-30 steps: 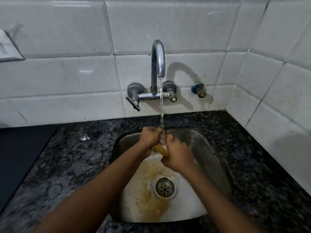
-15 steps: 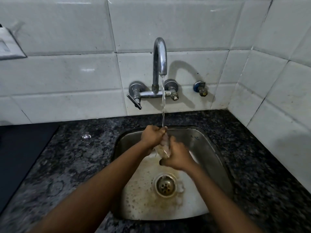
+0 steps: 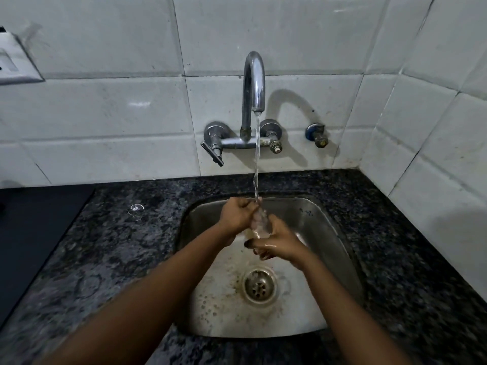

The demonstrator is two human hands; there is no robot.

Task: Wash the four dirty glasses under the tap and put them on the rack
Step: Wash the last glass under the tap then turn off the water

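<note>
A small clear glass [image 3: 261, 224] is held over the steel sink [image 3: 324, 233], right under the stream from the chrome tap [image 3: 253, 83]. My left hand [image 3: 237, 214] grips its upper part, fingers at the rim. My right hand [image 3: 276, 242] cups its lower part from the right, wet and shiny. Water runs into the glass. Most of the glass is hidden by my fingers. Another small clear glass [image 3: 136, 208] stands on the dark granite counter [image 3: 118, 254], left of the sink.
The sink floor shows brown stains around the drain [image 3: 259, 285]. White tiled walls close the back and right sides. A black flat surface [image 3: 31, 233] lies at the far left. A wall socket [image 3: 15, 64] sits at upper left. No rack is visible.
The brownish liquid in the glass and on the sink floor has been washed away; the glass now looks clear. My hands have shifted slightly on the glass, staying under the stream.
</note>
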